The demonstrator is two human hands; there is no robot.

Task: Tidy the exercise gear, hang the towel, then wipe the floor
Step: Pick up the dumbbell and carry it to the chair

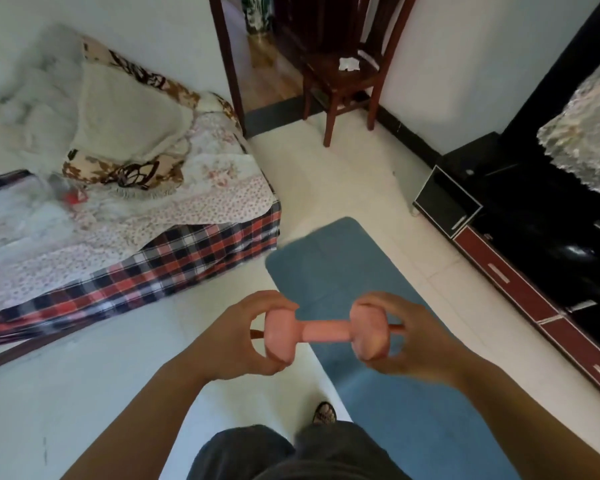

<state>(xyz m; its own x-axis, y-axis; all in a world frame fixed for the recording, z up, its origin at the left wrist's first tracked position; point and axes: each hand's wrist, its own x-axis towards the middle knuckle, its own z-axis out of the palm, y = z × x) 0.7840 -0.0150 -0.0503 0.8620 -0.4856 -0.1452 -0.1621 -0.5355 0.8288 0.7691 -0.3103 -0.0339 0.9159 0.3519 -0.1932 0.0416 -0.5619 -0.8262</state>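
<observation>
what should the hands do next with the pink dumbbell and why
Probably carry the dumbbell off to wherever the gear is kept. Left hand and right hand each have a grip on one end, holding it level in the air above the edge of the blue mat. The mat is flat and unrolled, so it likely needs both hands free.

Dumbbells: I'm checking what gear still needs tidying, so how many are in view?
1. The pink dumbbell is held off the floor, left hand and right hand each gripping an end. Others may lie out of view.
</observation>
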